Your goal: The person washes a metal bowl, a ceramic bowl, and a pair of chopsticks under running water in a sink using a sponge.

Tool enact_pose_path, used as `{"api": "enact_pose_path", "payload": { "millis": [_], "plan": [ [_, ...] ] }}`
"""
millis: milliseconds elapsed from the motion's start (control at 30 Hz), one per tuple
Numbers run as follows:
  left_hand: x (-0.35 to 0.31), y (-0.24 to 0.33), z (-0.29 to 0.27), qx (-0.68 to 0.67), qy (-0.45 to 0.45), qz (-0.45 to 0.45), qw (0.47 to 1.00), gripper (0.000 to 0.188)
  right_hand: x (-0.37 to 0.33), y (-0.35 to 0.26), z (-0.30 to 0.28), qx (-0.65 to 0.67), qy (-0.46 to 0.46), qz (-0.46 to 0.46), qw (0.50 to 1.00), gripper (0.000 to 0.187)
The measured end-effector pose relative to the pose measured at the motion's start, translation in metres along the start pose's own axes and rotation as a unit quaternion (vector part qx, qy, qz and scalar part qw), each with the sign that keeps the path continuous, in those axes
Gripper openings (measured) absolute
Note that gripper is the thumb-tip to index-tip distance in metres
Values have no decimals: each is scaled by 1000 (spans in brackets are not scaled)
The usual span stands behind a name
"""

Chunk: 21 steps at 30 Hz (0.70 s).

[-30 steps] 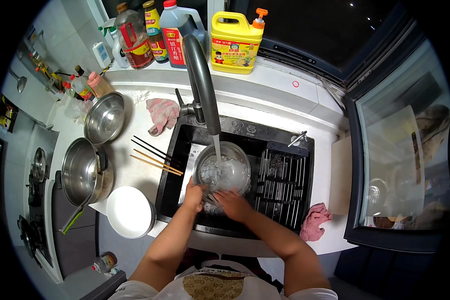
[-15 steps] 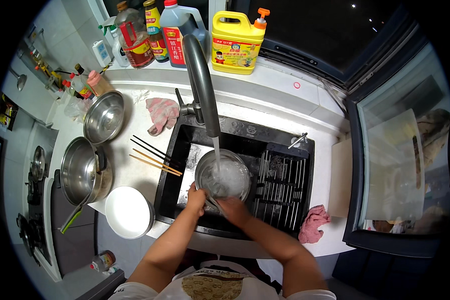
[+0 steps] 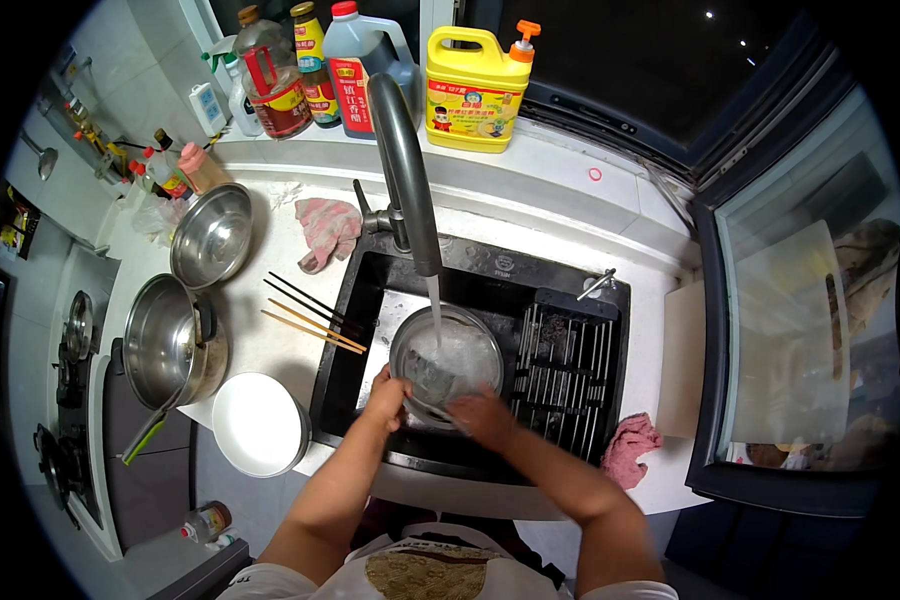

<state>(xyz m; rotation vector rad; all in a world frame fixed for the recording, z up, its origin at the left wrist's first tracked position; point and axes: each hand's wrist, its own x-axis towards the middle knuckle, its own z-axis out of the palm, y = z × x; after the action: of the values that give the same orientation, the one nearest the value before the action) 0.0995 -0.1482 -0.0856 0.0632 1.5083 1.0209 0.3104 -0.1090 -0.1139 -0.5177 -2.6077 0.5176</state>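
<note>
A round metal bowl (image 3: 487, 345) sits low in the black sink (image 3: 420, 461) under the faucet (image 3: 406, 175). From the spout a stream of water (image 3: 435, 312) falls into it, and the water inside looks cloudy. My left hand (image 3: 387, 400) grips the bowl's near-left rim, thumb on top. At the near-right rim, partly over the water, is my right hand (image 3: 484, 416); motion smears its fingers. A dark patch shows in the water between the hands, too unclear to name.
A drying rack (image 3: 565, 375) fills the sink's right side. Chopsticks (image 3: 315, 325), a white bowl (image 3: 260, 425), a pot (image 3: 160, 340), another metal bowl (image 3: 212, 235) and a pink cloth (image 3: 328, 232) lie left. At right are a red cloth (image 3: 631, 450) and an open window (image 3: 705, 330).
My right hand has shifted a little right and up along the bowl's rim. My left hand keeps its place on the rim, and the water still runs.
</note>
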Motion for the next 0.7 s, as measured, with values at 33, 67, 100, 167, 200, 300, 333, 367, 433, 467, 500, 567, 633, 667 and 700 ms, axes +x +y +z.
{"api": "enact_pose_path", "payload": {
  "millis": [33, 67, 100, 167, 200, 300, 333, 367, 433, 467, 500, 567, 633, 667, 700],
  "plan": [
    [3, 5, -9, 2, -27, -2, 1000, 46, -2, 12, -11, -53, 8, -30, 998, 11],
    [4, 7, -14, 3, -56, -4, 998, 45, 1, 27, -23, -107, 16, -59, 992, 10],
    [3, 5, -7, -38, -31, -15, 999, 48, 3, 35, -30, -162, 24, -88, 983, 9],
    [-8, 2, 11, -88, 26, 23, 995, 49, 5, 27, -24, -110, -12, -62, 992, 8],
    [-13, -1, 21, -114, 53, 42, 991, 50, 7, 19, -19, -86, -30, -49, 995, 7],
    [-6, -28, 29, -157, 51, 36, 986, 44, 30, -39, -2, 46, -64, 139, 987, 16],
    [-3, -29, 25, -174, 40, 21, 984, 43, 29, -44, 1, 67, -42, 174, 982, 21],
    [-1, -30, 21, -182, 36, 33, 982, 42, 22, -36, 4, 56, -70, 143, 986, 19],
    [-5, -22, 13, -199, 25, 58, 978, 41, -3, -4, 1, 30, -124, 81, 989, 17],
    [-14, -11, 9, -179, 12, 42, 983, 41, -8, 11, -14, -74, -175, 24, 981, 22],
    [-13, -10, 1, -149, -20, 34, 988, 42, -7, 27, -30, -176, -223, -38, 958, 27],
    [-6, -10, -7, -110, -67, 1, 992, 43, -6, 51, -57, -287, -197, -44, 936, 31],
    [0, -11, -12, -97, -94, -43, 990, 45, 8, 53, -85, -303, -220, -73, 924, 34],
    [2, -9, -16, -104, -112, -55, 987, 49, 14, 50, -98, -312, -231, -86, 917, 35],
    [7, -8, -19, -88, -112, -69, 987, 50, 17, 46, -107, -326, -224, -115, 911, 33]
  ]
}}
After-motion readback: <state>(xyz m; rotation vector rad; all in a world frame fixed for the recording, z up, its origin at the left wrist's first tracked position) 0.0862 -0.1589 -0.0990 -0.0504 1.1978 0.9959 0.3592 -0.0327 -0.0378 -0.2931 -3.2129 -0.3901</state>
